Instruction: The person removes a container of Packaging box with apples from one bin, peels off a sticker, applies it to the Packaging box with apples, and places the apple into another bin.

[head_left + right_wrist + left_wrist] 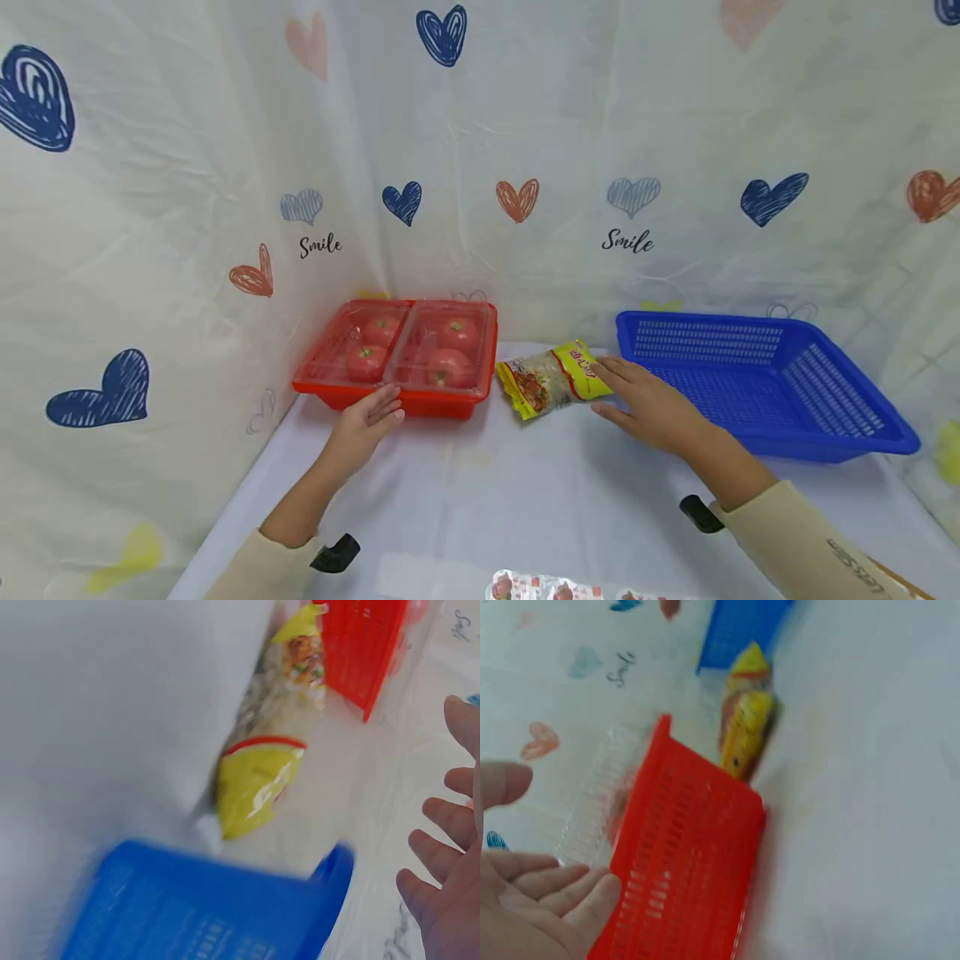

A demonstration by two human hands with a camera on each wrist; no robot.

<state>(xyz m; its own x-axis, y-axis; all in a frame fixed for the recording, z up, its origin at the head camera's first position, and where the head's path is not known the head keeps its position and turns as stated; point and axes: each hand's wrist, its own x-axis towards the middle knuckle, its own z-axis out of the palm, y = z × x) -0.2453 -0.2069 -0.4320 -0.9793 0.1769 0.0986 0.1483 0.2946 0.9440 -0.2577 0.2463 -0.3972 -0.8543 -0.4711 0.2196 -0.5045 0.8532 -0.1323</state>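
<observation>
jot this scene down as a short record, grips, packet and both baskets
left grip: holds nothing, at the front of the red basket
right grip: holds nothing, at the right end of the packet, contact unclear
packet: yellow ends, clear middle, lying between the baskets
red basket: holds four round red fruits in clear packaging
blue basket: slotted sides, right of packet

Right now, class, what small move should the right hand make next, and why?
Perhaps lower the right hand to grip the yellow packet: in the right wrist view, that hand's fingers are extended, holding nothing, and apart from the packet nearby.
</observation>
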